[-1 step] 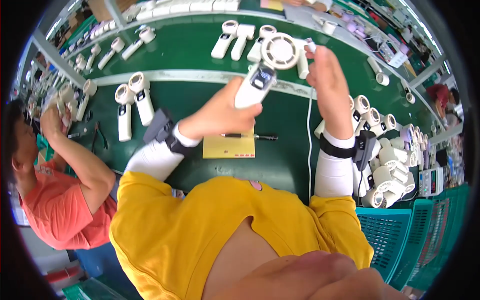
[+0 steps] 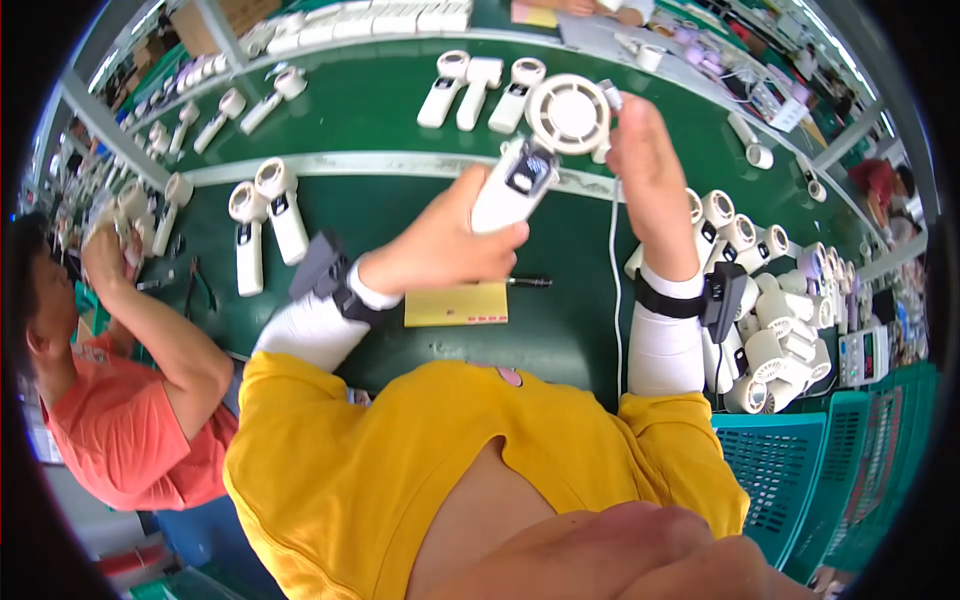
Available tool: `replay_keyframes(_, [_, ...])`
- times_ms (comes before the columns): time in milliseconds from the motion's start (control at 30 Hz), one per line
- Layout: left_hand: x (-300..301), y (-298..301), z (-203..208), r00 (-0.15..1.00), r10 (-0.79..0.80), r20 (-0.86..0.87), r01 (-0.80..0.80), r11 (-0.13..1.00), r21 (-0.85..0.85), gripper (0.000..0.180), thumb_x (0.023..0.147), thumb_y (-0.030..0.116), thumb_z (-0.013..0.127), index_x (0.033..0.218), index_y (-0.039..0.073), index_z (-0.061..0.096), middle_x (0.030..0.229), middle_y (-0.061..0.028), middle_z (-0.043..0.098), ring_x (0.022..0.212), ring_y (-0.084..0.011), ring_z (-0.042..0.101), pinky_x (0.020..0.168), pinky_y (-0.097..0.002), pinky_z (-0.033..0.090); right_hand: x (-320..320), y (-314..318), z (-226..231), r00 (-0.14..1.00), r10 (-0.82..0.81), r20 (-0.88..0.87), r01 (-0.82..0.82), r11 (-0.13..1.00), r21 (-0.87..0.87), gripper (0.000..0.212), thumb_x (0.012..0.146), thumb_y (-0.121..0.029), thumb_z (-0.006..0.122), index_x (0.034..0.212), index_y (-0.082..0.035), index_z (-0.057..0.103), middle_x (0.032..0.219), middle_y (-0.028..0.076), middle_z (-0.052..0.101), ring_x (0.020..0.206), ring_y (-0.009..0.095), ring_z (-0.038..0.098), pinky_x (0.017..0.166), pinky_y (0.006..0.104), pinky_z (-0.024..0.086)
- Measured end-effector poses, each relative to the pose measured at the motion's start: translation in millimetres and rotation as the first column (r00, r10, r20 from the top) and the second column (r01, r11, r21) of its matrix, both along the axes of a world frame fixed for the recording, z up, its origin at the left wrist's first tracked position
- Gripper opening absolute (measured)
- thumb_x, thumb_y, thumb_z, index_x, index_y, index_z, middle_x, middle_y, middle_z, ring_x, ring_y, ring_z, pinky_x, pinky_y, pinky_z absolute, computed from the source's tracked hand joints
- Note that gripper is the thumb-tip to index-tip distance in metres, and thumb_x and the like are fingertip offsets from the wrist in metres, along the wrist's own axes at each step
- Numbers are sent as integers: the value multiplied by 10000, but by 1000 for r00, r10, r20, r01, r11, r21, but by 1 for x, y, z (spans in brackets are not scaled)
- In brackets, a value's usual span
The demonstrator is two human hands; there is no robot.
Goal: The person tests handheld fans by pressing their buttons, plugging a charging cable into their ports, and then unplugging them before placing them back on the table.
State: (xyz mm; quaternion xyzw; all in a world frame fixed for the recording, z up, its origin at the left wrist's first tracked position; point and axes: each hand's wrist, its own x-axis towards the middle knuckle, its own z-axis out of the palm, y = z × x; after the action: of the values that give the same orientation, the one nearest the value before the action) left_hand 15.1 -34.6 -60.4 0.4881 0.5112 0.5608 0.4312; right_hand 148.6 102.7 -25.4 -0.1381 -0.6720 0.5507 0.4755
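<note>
My left hand [image 2: 445,235] is closed round the handle of a white handheld fan [image 2: 507,195], which is tilted with its round grille up and to the right. A dark display window shows on the handle near the grille. Beside the grille's right edge, my right hand [image 2: 652,175] pinches a small whitish cable plug [image 2: 609,96] between its fingertips. From that hand a white cable [image 2: 617,290] runs down toward the table's near edge. Whether the plug touches the fan I cannot tell. Below my left hand lies a yellow notepad [image 2: 455,308] with a black pen [image 2: 530,282] across its top.
Two fans [image 2: 250,245] lie to the left, near pliers [image 2: 200,285] and a co-worker [image 2: 130,400]. Several fans [image 2: 520,95] rest beyond the pale ledge [image 2: 370,163]. A heap of fans [image 2: 780,350] is on the right, above teal baskets [image 2: 770,470].
The fan in my left hand has shifted slightly to the right. My right hand has brought the plug a little closer to the grille's edge.
</note>
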Motion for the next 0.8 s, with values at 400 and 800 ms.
replay_keyframes(400, [-1,15,13,662,261,-702,298,768,567,413,731,205,624,1011,-25,425,857,-175,533,666,-271,557,598,-314,449,12,-11,17,824,431,-367,-564,689,-456,362,858,-339,415,955,-5,514,913,55,559,793,113,547,685,240,434])
replay_keyframes(800, [8,17,-7,908,-402,116,380,909,172,571,815,330,518,1231,41,254,869,-135,527,659,-209,545,549,-288,441,9,-29,10,922,-200,-332,344,819,460,342,864,-310,466,885,32,469,823,42,531,664,74,495,575,201,406])
